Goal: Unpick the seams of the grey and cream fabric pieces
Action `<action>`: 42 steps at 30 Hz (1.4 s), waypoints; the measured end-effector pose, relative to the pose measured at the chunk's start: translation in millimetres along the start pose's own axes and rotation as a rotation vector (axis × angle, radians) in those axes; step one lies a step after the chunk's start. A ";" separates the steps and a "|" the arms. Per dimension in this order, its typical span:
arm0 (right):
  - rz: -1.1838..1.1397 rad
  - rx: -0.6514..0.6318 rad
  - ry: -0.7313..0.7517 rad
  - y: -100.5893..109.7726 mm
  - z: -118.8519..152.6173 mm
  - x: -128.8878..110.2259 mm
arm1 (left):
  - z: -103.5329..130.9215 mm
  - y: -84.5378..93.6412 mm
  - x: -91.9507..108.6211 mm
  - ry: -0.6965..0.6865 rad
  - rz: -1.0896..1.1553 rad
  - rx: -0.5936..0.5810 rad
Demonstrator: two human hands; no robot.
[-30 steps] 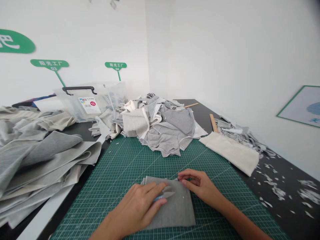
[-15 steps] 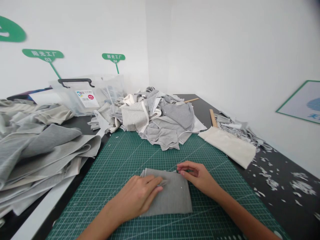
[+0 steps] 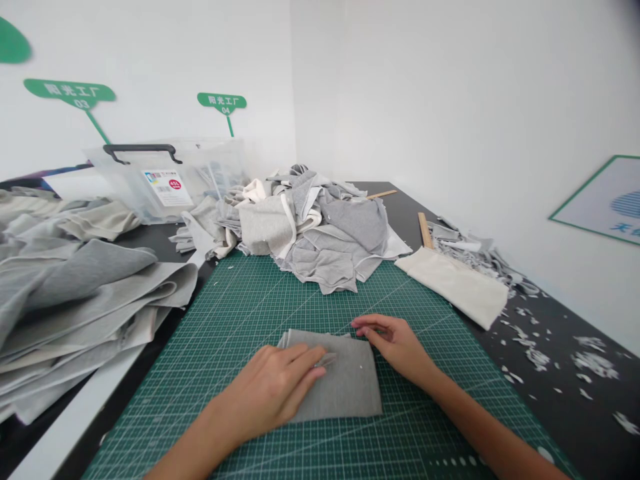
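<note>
small translucent object (image 3: pixel 328 359) mostly behind the left hand (image 3: pixel 280 381), its kind unclear

**Crowded black table (image 3: pixel 590 430)**

A green mat (image 3: pixel 280 313) is laid along the middle, topped by a folded gray cloth (image 3: pixel 345 393). The mat's far end is covered by a heap of gray and white fabric (image 3: pixel 340 233). On the left, loose fabric pieces (image 3: pixel 100 300) are piled, with a clear box (image 3: pixel 127 190) set behind them. On the right, a cream cloth (image 3: pixel 455 287), a wooden ruler (image 3: pixel 425 230) and scraps (image 3: pixel 595 365) are scattered.
</note>
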State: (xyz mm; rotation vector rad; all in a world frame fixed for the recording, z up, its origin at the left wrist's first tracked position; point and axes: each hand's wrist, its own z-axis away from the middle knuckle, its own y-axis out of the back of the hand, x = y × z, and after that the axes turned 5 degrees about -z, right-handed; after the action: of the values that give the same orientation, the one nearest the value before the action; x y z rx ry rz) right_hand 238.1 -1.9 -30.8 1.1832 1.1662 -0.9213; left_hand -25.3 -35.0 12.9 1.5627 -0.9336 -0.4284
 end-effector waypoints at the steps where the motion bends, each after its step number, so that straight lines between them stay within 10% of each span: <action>1: 0.034 -0.012 0.016 -0.7 0.0 -1.5 | 0.5 -0.7 -0.1 0.007 -0.004 0.011; 13: 0.393 -0.177 0.167 -5.3 6.2 -17.7 | -0.3 3.0 1.9 0.021 0.066 -0.136; 42: 0.132 -0.135 0.081 -1.7 8.5 -23.2 | 1.9 10.0 -5.7 0.087 0.066 -0.108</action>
State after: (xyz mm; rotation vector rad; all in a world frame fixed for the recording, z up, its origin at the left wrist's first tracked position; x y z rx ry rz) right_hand 233.7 -11.7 -8.5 1.1817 1.1804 -0.6904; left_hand -33.4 -31.7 20.6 1.4369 -0.8785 -0.3559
